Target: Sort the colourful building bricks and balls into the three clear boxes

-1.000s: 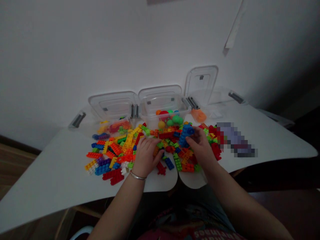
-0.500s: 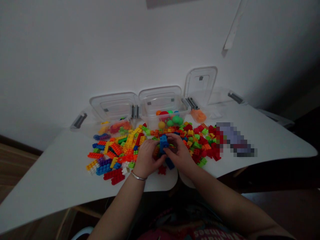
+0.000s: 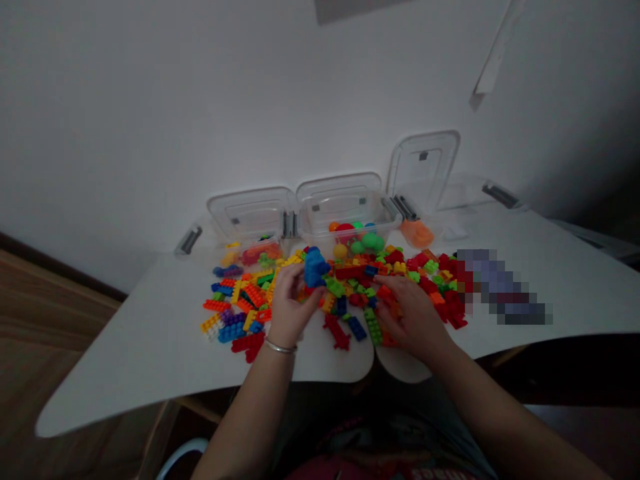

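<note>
My left hand (image 3: 290, 303), with a bracelet at its wrist, grips a blue toy-block piece (image 3: 315, 268) above the pile. A light green block (image 3: 335, 287) shows against the lower right of the blue piece; whether the two are joined I cannot tell. Over the blocks to the right, my right hand (image 3: 407, 313) has its fingers apart and nothing in them. Below its fingertips lie orange and dark blue blocks. Between the hands are a red long piece (image 3: 337, 333), a dark blue brick (image 3: 357, 328) and a green brick (image 3: 373, 326).
Loose building blocks cover the middle of the white table (image 3: 125, 340). Behind them stand clear plastic boxes with raised lids, the middle box (image 3: 320, 230) holding coloured balls. An orange item (image 3: 418, 233) lies in the right box. A pixelated patch (image 3: 500, 287) hides something at right.
My right hand has let go of the blue piece and moved right over the pile, its fingers spreading. My left hand keeps the blue piece, now raised and turned. The view has shifted left.
</note>
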A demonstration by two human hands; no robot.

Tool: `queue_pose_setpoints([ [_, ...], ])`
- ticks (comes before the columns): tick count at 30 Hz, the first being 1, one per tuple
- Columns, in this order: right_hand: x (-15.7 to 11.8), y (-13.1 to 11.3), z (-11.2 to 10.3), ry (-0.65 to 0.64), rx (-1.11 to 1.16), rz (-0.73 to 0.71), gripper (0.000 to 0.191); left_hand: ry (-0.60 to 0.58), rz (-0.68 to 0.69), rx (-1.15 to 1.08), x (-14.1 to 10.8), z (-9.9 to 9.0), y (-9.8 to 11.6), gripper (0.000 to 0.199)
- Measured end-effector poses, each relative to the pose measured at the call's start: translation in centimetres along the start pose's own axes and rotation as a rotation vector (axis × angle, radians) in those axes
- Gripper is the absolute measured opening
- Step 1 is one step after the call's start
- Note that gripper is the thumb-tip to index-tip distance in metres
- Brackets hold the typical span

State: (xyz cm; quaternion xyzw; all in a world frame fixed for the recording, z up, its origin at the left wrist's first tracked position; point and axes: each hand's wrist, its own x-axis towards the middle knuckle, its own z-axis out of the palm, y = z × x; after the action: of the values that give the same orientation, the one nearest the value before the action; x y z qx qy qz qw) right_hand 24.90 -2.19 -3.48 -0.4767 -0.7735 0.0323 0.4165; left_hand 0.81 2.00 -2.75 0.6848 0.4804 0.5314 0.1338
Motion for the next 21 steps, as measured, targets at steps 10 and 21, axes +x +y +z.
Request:
queue_pose_setpoints([
  [10, -0.9, 3.9, -1.7, 0.154, -0.27, 0.075, 0.029, 0.303, -0.282, 0.279, 11.5, -9.0, -2.0, 0.044],
  [21, -1.7, 4.3, -1.2, 0.199, -0.221, 0.116, 0.023, -0.078, -0.47, 0.624, 16.0, -9.3, -4.8, 0.042],
])
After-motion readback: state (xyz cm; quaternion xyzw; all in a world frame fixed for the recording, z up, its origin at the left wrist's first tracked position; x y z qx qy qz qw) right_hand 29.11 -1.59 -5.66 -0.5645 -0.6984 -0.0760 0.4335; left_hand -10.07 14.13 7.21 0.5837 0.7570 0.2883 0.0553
